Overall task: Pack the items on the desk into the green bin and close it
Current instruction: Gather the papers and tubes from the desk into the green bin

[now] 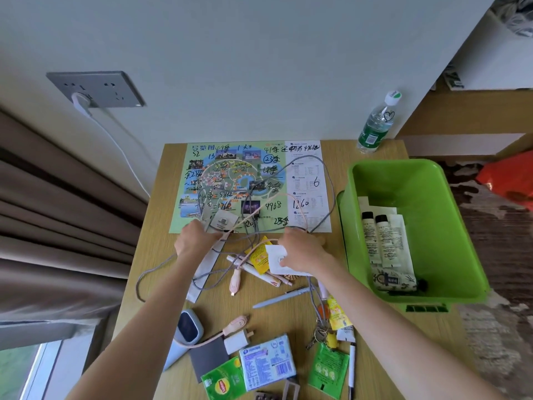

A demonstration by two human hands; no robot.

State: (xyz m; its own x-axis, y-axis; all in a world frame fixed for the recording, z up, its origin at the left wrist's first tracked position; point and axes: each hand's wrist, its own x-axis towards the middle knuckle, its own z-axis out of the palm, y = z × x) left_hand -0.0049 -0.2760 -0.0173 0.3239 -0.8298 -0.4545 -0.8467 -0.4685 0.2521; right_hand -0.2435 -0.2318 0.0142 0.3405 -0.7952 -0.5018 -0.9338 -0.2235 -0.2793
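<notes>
Cluttered surface (161, 272): both hands' grip is closed on tangled cables (326, 180), left hand (191, 238), right hand (302, 252), beside the open bin (461, 226); lifting could drag snagged pens off.

Green bin (450, 215) at the desk's right edge — open, two white tubes (380, 241) and flat packets inside, its lid (341, 203) tucked beneath. Grey cable (328, 180) and pink cable (245, 220) lie tangled over the map (230, 174). Pens, tea sachets, keys (317, 336), charger plug (238, 340) scattered nearer — still unpacked.
</notes>
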